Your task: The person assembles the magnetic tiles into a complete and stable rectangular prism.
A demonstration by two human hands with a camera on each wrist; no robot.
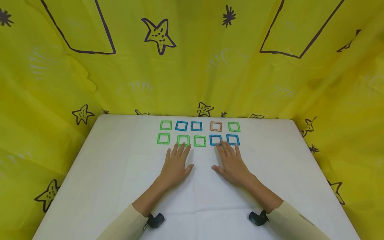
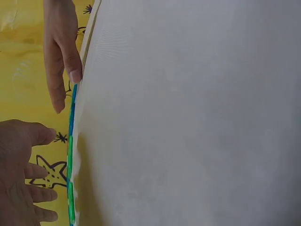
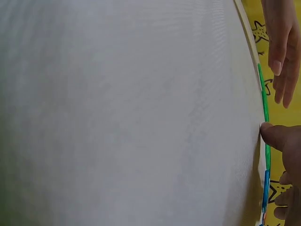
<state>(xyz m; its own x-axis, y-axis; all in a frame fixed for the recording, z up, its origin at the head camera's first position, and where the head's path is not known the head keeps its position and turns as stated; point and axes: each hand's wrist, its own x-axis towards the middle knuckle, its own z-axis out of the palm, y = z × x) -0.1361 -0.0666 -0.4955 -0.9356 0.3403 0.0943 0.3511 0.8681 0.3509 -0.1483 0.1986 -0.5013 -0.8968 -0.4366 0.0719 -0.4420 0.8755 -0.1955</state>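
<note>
The only marking like print is a small dark patch on the right one of two cream cloth sleeves, too blurred to read. Ten thin, hollow square frames with smooth, rounded corners lie flat near the far edge of a white cloth-covered table, in two rows of five: five green, four blue and one orange. From left to right, the back row runs one green square frame, two blue square frames, one orange square frame and one green; the front row runs three green and two blue. The pieces stand slightly apart, a few turned a little askew, their bright rims enclosing the white cloth; edge-on in the wrist views they are slim coloured strips. Both hands are released, fingers extended and thumbs out toward each other: the left hand has its fingertips over the near side of the front row's second green frame, the right hand over the front row's two blue ones, though whether they touch is hard to tell. Two black devices sit at the wrists, and a yellow curtain with dark-outlined starfish surrounds the table
</note>
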